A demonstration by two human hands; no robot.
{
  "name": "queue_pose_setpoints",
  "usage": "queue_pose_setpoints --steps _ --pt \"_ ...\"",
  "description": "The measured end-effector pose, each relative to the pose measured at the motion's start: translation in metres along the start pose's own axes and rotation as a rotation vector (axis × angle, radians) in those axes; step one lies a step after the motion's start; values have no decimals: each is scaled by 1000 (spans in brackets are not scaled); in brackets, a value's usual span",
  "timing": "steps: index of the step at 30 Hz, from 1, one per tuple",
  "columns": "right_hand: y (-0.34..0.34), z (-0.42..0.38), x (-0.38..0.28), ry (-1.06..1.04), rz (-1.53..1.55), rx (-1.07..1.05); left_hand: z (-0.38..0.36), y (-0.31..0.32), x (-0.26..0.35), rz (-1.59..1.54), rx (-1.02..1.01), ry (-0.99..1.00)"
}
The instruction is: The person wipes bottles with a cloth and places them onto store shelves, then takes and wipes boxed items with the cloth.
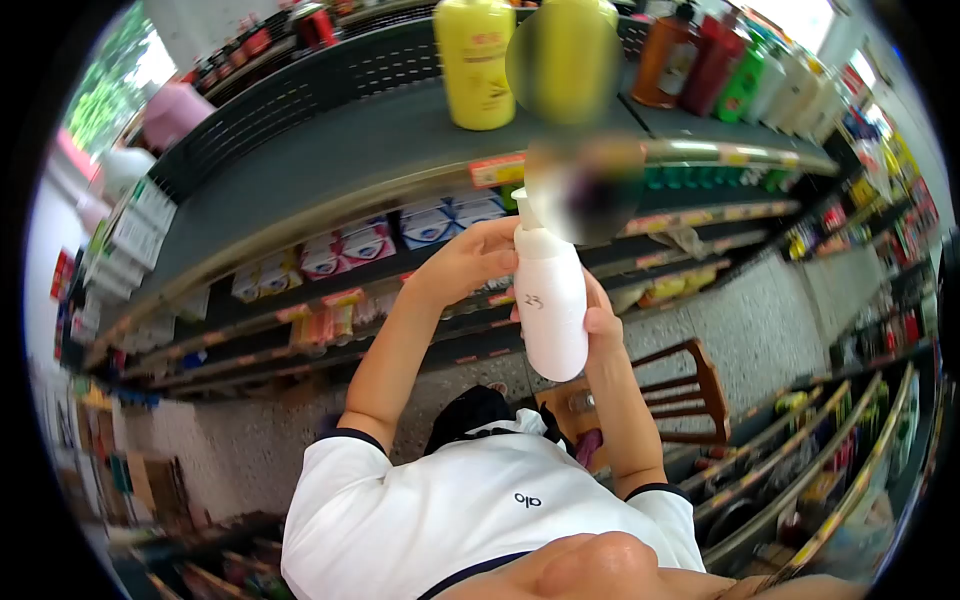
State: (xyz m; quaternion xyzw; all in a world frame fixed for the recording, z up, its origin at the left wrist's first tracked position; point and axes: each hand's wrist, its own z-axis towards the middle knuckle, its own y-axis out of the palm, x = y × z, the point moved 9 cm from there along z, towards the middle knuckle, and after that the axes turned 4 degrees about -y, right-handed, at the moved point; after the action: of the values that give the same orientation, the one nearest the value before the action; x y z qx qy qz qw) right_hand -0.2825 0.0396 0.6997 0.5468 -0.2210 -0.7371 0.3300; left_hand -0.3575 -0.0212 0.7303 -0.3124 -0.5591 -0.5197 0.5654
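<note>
A white pump bottle [552, 310] with "23" handwritten on it is held up in front of the shelves, tilted slightly. My left hand [478, 262] has its fingers round the bottle's upper part, near the neck. Lower down on the other side, my right hand [598, 318] grips the bottle's body, with the thumb showing and some fingers hidden behind it. The pump head is partly covered by a blurred patch. On the top shelf [330, 150] beyond stands a yellow bottle [478, 70], with a second yellow bottle, blurred, beside it.
Orange, red and green bottles [740, 85] line the top shelf's right part. Boxed goods [345, 248] fill the shelf below. White boxes [135, 235] stand at the left end. A wooden chair [705, 395] is on the floor at right, near another rack [800, 470].
</note>
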Motion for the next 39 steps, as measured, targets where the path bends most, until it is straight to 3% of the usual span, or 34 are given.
queue_pose_setpoints --steps 2,6,10,13,18,25,27,28,32,36,39 --pt "11 13 27 154 169 -193 -14 -6 15 21 37 12" --pt "45 38 62 222 540 -299 -43 -7 58 174 111 122" --pt "67 74 47 87 93 -241 -85 -42 88 253 527 205" --pt "88 110 29 -13 -173 -223 -113 -67 110 299 713 200" --pt "118 158 40 123 -115 -424 -112 -82 157 339 582 251" --pt "134 211 37 199 50 -612 -101 -106 214 522 701 423" --pt "123 230 24 95 -138 -385 -99 -117 223 597 828 432" --pt "117 236 15 35 -141 -386 -97 -121 224 654 883 426" --pt "109 240 -6 -279 -860 -316 -85 -156 221 830 1081 388" --pt "87 249 1 -356 -1302 -198 -64 -180 214 877 1151 321" --pt "71 255 0 -374 -1449 -109 -49 -198 203 850 1171 342"
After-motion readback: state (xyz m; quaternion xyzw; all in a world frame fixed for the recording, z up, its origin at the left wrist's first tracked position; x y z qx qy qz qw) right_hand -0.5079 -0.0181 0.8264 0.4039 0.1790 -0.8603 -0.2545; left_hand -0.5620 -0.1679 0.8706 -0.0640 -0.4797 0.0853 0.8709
